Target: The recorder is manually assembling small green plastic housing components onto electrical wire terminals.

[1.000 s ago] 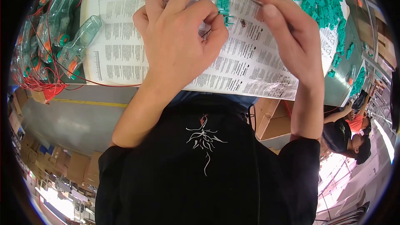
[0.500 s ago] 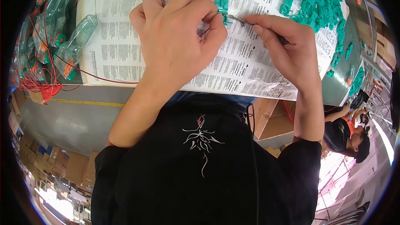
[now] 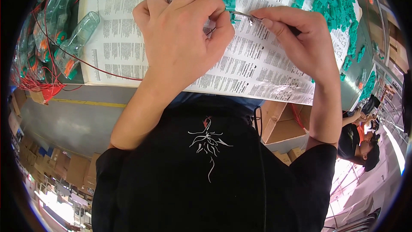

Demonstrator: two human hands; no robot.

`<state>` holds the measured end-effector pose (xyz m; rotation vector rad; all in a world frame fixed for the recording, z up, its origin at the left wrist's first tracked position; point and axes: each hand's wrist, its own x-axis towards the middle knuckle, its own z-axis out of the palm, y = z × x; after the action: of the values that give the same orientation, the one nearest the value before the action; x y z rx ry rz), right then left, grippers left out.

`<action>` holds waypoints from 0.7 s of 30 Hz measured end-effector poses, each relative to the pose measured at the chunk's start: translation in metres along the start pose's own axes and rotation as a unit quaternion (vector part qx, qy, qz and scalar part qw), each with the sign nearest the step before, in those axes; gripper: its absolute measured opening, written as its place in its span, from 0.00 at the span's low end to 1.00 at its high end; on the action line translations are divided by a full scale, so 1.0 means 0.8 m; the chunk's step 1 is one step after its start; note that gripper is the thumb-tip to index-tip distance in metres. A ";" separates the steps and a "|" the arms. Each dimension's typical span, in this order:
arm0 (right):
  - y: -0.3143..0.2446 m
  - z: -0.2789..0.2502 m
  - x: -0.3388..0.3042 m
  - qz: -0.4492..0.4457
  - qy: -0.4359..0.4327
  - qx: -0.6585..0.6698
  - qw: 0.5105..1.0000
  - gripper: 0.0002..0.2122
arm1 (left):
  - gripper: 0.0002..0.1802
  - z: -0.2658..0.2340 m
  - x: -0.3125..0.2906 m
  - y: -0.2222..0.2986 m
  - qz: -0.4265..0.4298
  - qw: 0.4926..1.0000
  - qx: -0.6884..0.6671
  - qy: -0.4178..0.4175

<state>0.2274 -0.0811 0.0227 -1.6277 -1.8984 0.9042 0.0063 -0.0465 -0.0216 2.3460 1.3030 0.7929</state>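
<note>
My left hand (image 3: 184, 34) pinches a small translucent green plastic part (image 3: 229, 1) between thumb and forefinger, above the printed sheet (image 3: 124, 51). In my right hand (image 3: 300, 34) is a thin metal tool (image 3: 243, 13), whose slim end reaches the lower side of the green part beside my left thumb. Its handle is mostly hidden in my fingers, so its exact kind does not show. Whether the tip is inside the part or only against it, I cannot tell. A dark wire shows under my left thumb.
Loose green plastic parts (image 3: 322, 0) are heaped at the far right. Clear green housings with orange pieces (image 3: 51, 25) and tangled red wires (image 3: 36, 83) crowd the left. An open cardboard box (image 3: 281, 122) stands below the table edge. Another person (image 3: 358, 144) is at the right.
My right hand has shifted slightly right and outward, and the tool now lies at a flatter angle across the green part. My left hand has barely moved and keeps its pinch.
</note>
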 end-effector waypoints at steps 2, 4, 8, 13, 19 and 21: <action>0.000 -0.005 0.005 0.032 -0.043 0.031 0.998 0.06 | 0.06 0.040 0.016 -0.016 0.080 0.982 -0.114 0.129; 0.000 -0.007 0.008 0.042 -0.055 0.047 0.997 0.07 | 0.08 0.088 0.031 -0.038 0.235 0.836 -0.327 0.373; 0.004 -0.010 0.006 0.070 -0.075 0.080 0.992 0.07 | 0.08 0.092 0.019 -0.060 0.234 0.891 -0.140 0.363; 0.005 -0.008 0.005 0.067 -0.074 0.092 0.991 0.07 | 0.08 0.093 0.031 -0.036 0.241 0.830 -0.348 0.363; 0.012 -0.004 0.002 0.034 -0.065 0.080 0.994 0.09 | 0.08 0.094 0.032 -0.038 0.244 0.828 -0.341 0.373; 0.011 -0.004 0.002 0.040 -0.061 0.077 0.994 0.08 | 0.08 0.079 0.027 -0.032 0.246 0.828 -0.336 0.375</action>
<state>0.2353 -0.0781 0.0180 -1.5979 -1.8043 1.1780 0.0375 -0.0163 -0.0786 1.7957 0.4160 2.0846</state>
